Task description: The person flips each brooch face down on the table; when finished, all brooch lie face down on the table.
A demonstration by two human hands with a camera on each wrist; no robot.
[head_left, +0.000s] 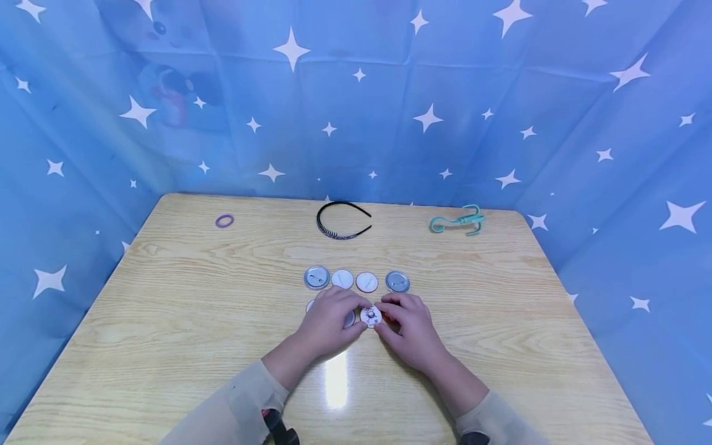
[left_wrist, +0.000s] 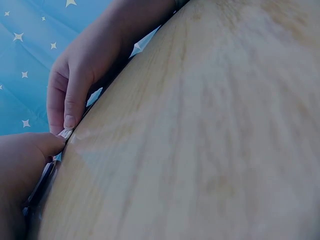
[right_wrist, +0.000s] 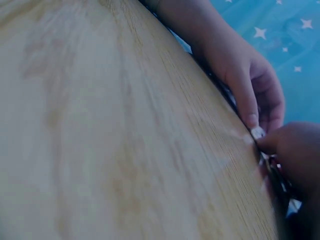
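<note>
Between my two hands is a small white pin badge (head_left: 371, 316) with a printed picture, face up. My left hand (head_left: 332, 318) pinches its left edge with thumb and forefinger. At the opposite edge my right hand (head_left: 410, 327) grips it the same way. Both wrist views show the fingertips meeting at the badge low over the table, partly hiding it. A silver-backed badge (head_left: 349, 319) lies partly under my left hand, and a white one (head_left: 309, 305) peeks out beyond it. Something red (head_left: 390, 319) shows beneath my right fingers.
Behind my hands lie a silver-backed badge (head_left: 316, 277), two white-backed badges (head_left: 342, 279) and another silver-backed one (head_left: 397, 282). Farther back are a purple ring-shaped band (head_left: 225, 220), a black toothed headband (head_left: 343, 237) and a teal hook-shaped clip (head_left: 458, 220). A starry blue curtain (head_left: 356, 123) borders the table.
</note>
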